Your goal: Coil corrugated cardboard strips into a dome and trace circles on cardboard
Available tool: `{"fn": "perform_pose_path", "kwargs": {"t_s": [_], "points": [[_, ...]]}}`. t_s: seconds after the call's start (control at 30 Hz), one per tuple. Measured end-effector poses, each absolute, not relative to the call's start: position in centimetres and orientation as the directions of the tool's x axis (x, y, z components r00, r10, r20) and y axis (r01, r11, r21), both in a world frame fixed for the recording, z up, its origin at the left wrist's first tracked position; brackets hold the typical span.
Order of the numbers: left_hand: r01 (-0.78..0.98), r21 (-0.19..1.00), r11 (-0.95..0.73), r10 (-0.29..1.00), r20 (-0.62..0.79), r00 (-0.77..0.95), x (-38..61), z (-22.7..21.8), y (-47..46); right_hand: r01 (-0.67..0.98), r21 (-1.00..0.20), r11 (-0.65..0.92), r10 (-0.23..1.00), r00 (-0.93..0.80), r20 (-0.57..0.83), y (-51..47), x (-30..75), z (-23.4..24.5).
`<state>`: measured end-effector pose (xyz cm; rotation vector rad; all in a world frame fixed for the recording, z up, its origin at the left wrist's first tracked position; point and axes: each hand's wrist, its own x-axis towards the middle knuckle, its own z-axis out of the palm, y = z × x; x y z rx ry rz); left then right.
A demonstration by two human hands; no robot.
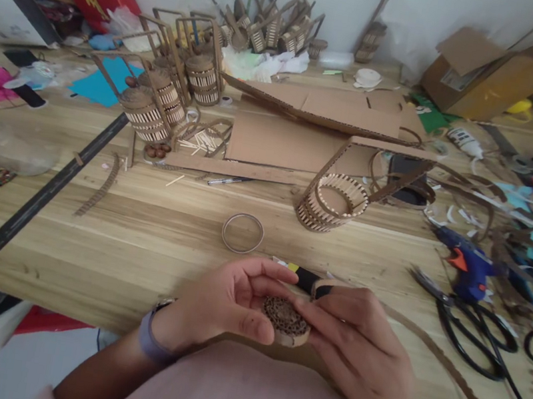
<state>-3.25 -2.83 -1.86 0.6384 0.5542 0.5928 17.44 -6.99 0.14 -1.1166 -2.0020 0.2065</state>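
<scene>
Close to my body, a round coil of rolled corrugated cardboard (285, 317) is held between both hands, its ridged spiral face turned up. My left hand (223, 297) grips its left side, thumb in front and fingers behind. My right hand (364, 350) pinches its right edge with the fingertips. A long corrugated cardboard strip (452, 370) runs from beside my right hand toward the lower right. Just beyond the hands lie a utility knife (302, 277), partly hidden by the fingers, and a thin cardboard ring (245, 215).
A matchstick basket with a tall handle (321, 218) stands ahead. To the right are black-handled scissors (468, 332) and a blue glue gun (471, 266). Finished lantern-like baskets (145, 116) stand back left, near loose matchsticks (199, 142). Cardboard sheets (275, 143) lie behind.
</scene>
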Motion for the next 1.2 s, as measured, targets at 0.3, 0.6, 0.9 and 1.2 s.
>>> {"fn": "perform_pose_path", "kwargs": {"t_s": [0.3, 0.6, 0.9, 1.2], "points": [[-0.252, 0.828, 0.500, 0.752, -0.271, 0.601, -3.0, -1.7, -2.7, 0.744, -0.198, 0.638, 0.659, -0.395, 0.640, -7.0, 18.1, -1.5], [-0.320, 0.722, 0.613, 0.681, -0.277, 0.678, -3.0, -1.9, -2.9, 0.707, -0.354, 0.612, 0.714, -0.301, 0.632, -7.1, 17.4, -0.4], [-0.058, 0.944, 0.325, 0.830, -0.255, 0.495, -3.0, -1.0, -3.1, 0.674, -0.169, 0.719, 0.601, -0.480, 0.639, -6.9, 17.9, -0.8], [-0.326, 0.799, 0.506, 0.734, -0.200, 0.649, -2.9, -2.7, -3.3, 0.682, -0.274, 0.678, 0.659, -0.399, 0.638, -7.0, 17.7, -1.1]]}}
